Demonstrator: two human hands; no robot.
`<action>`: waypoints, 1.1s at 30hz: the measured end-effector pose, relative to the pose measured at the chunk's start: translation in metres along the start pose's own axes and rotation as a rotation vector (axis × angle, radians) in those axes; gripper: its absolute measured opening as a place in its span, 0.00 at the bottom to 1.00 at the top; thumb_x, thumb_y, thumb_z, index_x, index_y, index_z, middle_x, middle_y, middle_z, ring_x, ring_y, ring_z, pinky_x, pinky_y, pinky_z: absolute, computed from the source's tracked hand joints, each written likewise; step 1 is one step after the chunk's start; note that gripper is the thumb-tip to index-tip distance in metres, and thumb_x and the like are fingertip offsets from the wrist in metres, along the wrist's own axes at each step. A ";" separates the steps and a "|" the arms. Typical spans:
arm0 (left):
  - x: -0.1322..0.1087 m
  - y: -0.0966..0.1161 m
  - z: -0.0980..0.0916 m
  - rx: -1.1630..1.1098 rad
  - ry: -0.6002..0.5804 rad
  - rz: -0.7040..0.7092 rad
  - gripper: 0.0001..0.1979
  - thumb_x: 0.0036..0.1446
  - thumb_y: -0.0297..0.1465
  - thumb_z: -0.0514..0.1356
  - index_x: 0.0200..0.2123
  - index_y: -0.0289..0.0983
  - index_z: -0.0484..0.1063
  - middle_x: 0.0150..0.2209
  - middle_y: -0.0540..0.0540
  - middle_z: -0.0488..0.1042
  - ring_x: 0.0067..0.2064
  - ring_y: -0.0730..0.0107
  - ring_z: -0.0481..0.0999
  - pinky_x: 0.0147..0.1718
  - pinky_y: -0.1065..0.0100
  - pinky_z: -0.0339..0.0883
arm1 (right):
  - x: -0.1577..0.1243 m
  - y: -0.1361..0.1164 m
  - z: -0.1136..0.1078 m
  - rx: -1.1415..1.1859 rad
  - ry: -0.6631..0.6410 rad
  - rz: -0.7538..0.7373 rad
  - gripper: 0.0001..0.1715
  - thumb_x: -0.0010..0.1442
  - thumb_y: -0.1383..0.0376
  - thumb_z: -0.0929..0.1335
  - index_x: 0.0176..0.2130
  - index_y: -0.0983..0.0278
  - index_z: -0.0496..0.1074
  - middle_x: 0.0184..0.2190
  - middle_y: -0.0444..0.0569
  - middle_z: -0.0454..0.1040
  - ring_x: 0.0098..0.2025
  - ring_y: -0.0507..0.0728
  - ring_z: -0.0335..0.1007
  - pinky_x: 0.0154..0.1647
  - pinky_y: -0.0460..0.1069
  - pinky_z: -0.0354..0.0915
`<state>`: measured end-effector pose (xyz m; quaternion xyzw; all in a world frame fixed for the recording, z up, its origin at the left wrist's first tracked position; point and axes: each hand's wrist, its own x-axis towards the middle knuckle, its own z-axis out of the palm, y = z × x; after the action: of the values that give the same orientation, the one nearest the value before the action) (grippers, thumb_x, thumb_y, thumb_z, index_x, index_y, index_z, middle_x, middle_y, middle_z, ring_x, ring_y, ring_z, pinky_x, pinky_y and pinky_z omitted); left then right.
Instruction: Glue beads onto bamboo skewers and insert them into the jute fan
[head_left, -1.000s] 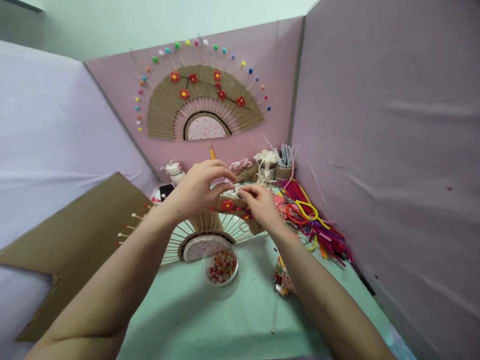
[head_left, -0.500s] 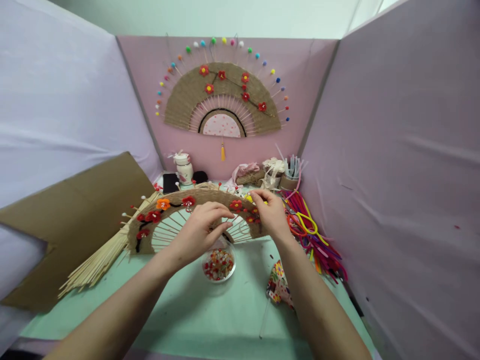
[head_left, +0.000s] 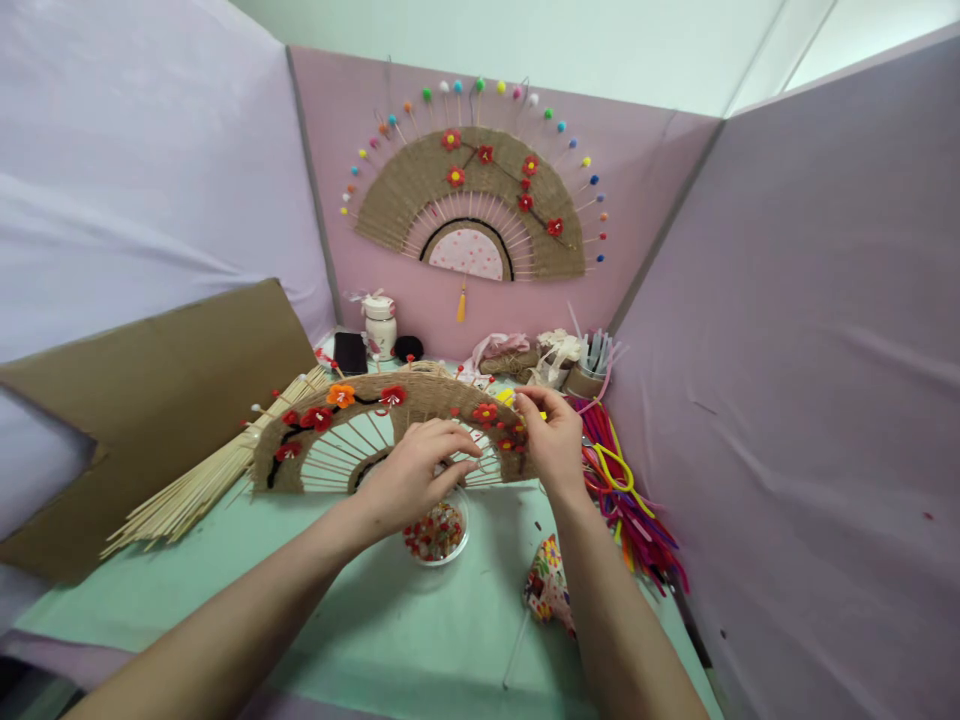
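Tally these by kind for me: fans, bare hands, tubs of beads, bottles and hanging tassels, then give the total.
Fans: 2 (table fan, wall fan)
Bare hands: 2 (left hand, right hand)
Bead tub: 1
White bottle: 1
Yellow tassel: 1
Total: 7

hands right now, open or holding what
Left hand: open, nothing visible in it.
Right hand: pinched closed by the lower fan; cannot tell if holding anything.
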<state>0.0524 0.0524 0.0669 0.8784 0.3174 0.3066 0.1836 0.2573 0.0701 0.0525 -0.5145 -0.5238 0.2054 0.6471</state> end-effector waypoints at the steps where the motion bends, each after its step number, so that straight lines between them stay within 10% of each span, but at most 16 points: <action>1: 0.000 0.000 0.000 -0.003 0.005 -0.002 0.09 0.65 0.35 0.56 0.41 0.41 0.75 0.45 0.43 0.78 0.50 0.62 0.74 0.51 0.59 0.65 | 0.000 0.000 0.000 0.001 0.000 0.000 0.11 0.57 0.58 0.68 0.35 0.62 0.77 0.33 0.48 0.79 0.38 0.58 0.74 0.43 0.52 0.67; 33: -0.021 -0.045 0.011 -0.070 0.177 -0.082 0.09 0.64 0.31 0.56 0.35 0.38 0.76 0.37 0.46 0.79 0.40 0.67 0.76 0.43 0.66 0.67 | 0.003 0.008 0.003 -0.029 0.052 -0.020 0.10 0.55 0.60 0.72 0.36 0.61 0.82 0.37 0.49 0.82 0.42 0.60 0.77 0.50 0.56 0.67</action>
<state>0.0267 0.0701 0.0267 0.8270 0.3573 0.3863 0.1980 0.2576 0.0768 0.0465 -0.5236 -0.5147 0.1778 0.6552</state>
